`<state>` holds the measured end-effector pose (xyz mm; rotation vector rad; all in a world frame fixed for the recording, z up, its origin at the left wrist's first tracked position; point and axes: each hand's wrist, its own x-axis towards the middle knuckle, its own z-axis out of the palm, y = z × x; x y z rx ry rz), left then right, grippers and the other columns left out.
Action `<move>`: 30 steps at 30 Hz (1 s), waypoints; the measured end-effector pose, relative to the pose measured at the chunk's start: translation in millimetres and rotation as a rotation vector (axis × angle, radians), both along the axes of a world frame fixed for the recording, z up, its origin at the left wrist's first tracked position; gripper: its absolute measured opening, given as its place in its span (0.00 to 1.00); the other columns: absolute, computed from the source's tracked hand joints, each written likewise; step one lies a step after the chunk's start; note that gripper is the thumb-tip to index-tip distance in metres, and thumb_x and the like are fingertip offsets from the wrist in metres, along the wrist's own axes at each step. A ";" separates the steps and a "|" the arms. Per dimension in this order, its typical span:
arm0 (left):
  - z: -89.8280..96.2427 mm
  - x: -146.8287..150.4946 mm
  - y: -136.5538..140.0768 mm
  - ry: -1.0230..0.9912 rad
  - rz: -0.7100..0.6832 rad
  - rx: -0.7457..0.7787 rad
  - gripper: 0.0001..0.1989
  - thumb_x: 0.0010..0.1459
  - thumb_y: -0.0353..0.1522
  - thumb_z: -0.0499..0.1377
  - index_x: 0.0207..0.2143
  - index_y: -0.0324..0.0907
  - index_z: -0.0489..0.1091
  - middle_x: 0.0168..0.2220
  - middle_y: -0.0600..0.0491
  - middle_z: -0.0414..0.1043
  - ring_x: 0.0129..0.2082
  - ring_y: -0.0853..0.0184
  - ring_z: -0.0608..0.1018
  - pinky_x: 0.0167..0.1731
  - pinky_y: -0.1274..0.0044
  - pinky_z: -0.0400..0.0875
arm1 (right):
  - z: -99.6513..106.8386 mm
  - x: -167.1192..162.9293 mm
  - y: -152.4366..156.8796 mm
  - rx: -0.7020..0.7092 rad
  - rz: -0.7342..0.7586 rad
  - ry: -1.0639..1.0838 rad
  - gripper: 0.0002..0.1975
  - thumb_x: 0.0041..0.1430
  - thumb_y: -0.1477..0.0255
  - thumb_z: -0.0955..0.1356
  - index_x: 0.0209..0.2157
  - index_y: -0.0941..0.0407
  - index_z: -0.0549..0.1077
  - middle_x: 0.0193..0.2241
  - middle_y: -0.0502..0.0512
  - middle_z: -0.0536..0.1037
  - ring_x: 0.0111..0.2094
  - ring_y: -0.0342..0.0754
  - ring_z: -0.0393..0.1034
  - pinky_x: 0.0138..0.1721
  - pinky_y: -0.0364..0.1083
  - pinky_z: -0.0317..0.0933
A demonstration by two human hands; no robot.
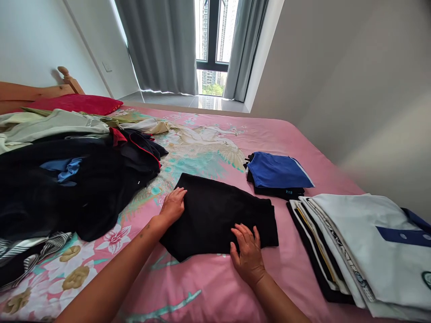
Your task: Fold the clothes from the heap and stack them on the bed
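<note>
Black shorts (215, 213) folded flat on pink bedspread (272, 130), centre frame. Left hand (173, 205) open on their left edge; right hand (247, 255), fingers apart, lower right. Folded blue garment (278, 170) right of centre.

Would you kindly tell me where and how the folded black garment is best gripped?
I'd grip the black garment at its left and right ends, from either side: it lies flat, apparently longest sideways, and the left hand rests at its left edge.
</note>
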<state>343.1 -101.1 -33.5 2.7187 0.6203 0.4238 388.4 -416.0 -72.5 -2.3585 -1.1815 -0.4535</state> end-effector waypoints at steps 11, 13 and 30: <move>1.3 -73.2 -39.9 0.156 -0.034 0.255 0.26 0.61 0.33 0.44 0.60 0.35 0.60 0.63 0.46 0.57 0.63 0.58 0.58 0.61 0.63 0.52 | 48.4 -13.3 33.5 0.176 -0.029 0.236 0.16 0.66 0.70 0.55 0.52 0.55 0.65 0.55 0.57 0.67 0.60 0.49 0.55 0.62 0.61 0.35; -0.7 -78.2 -43.6 0.191 -0.046 0.267 0.27 0.61 0.34 0.43 0.61 0.34 0.58 0.64 0.45 0.54 0.64 0.58 0.56 0.62 0.63 0.50 | 68.6 -2.3 55.0 0.166 -0.001 0.296 0.17 0.66 0.69 0.54 0.50 0.54 0.67 0.54 0.55 0.68 0.60 0.47 0.55 0.63 0.57 0.38; 16.2 -80.2 -55.6 0.318 -0.014 0.089 0.29 0.57 0.45 0.53 0.56 0.40 0.65 0.62 0.43 0.58 0.64 0.53 0.56 0.61 0.53 0.42 | 28.2 112.3 -48.0 0.315 -0.587 0.360 0.35 0.56 0.53 0.59 0.57 0.65 0.61 0.56 0.70 0.63 0.60 0.58 0.54 0.58 0.55 0.52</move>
